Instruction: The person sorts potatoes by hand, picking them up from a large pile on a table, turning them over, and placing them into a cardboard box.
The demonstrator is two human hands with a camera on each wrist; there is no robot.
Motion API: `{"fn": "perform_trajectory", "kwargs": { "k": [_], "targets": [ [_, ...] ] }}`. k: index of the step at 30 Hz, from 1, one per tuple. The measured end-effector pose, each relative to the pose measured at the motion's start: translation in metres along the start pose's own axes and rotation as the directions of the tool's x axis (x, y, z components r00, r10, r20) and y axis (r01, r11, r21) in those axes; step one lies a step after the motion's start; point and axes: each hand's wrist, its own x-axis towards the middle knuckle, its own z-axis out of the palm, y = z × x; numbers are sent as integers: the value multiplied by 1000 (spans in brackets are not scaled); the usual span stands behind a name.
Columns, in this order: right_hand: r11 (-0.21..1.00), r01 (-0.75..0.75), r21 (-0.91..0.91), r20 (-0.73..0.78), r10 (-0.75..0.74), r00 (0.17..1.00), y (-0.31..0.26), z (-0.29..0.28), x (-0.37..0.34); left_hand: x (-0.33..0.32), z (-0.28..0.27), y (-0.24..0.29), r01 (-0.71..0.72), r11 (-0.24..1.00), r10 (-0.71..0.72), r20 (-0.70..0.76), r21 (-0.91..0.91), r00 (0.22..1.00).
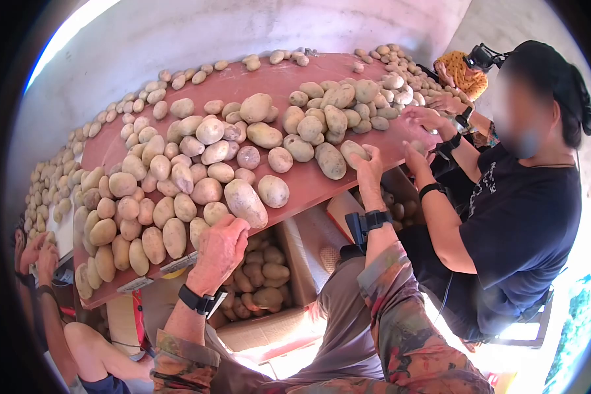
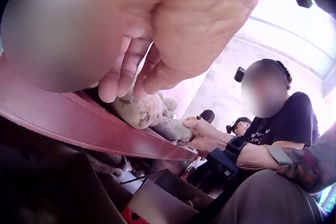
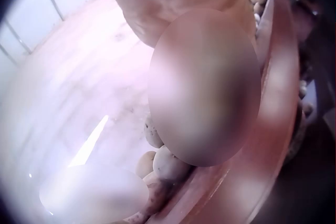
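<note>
At the near edge of the reddish table, my left hand [image 1: 222, 253] has its fingertips right at the lower end of a large oblong potato [image 1: 245, 203]. Loosely bent fingers [image 2: 126, 74] overlap a potato [image 2: 137, 112] in the left wrist view, where a blur hides part of that hand; I cannot tell if they grip it. Farther right, my right hand [image 1: 370, 172] pinches a smaller potato [image 1: 353, 154] over the table edge. A blurred patch covers most of what lies by that hand in the right wrist view.
Heaped potatoes [image 1: 174, 177] cover much of the table [image 1: 295, 197]. Below its edge, a cardboard box [image 1: 299, 262] contains more potatoes. A person in a black shirt [image 1: 512, 197] works close on the right; another person's hands [image 1: 43, 256] are at far left.
</note>
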Motion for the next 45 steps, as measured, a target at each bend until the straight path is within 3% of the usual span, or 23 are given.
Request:
{"fn": "perform_trajectory", "kwargs": {
  "k": [4, 6, 10, 12, 20, 22, 26, 28, 29, 31, 32, 34, 45],
  "targets": [
    [999, 12, 36, 21, -13, 1000, 15, 4, 6, 0, 1, 2, -14, 1000, 14, -1, -6, 1000],
    [994, 107, -30, 31, -106, 994, 16, 5, 3, 0, 3, 0, -21, 1000, 22, 7, -13, 1000],
    [988, 142, -59, 72, -138, 988, 13, 14, 3, 0, 2, 2, -29, 1000, 29, 38, -1, 999],
    [940, 317, -130, 98, -306, 947, 27, 20, 11, 0, 3, 1, -42, 999, 42, 33, 0, 999],
    [896, 350, -273, 182, -310, 933, 12, 19, 7, -2, 0, -3, -44, 999, 43, 61, 7, 997],
    [866, 393, -309, 9, -410, 912, 11, 22, 4, -2, -3, -1, -52, 999, 53, 60, -7, 997],
    [792, 481, -377, -99, -550, 829, -30, 17, -4, -3, -1, -4, -36, 999, 37, 60, -17, 998],
    [781, 597, -181, -17, -609, 793, -63, 20, -24, -3, -3, -1, -32, 999, 34, 57, -21, 998],
    [781, 598, -181, -17, -610, 792, -72, 24, -33, -3, -3, -1, -32, 999, 33, 56, -21, 998],
    [880, 473, 35, 292, -462, 837, -83, 35, -51, -3, -2, -1, -55, 998, 54, 54, 7, 997],
    [880, 474, 36, 293, -463, 837, -81, 42, -56, -3, -1, -1, -54, 998, 54, 53, 8, 997],
    [850, 504, -152, 524, -363, 770, -77, 57, -66, -4, 0, -2, -59, 998, 60, 51, -15, 997],
    [711, 698, -83, 541, -556, 631, -97, 86, -103, 0, 1, 5, -60, 998, 60, 79, -3, 995]
  ]
}}
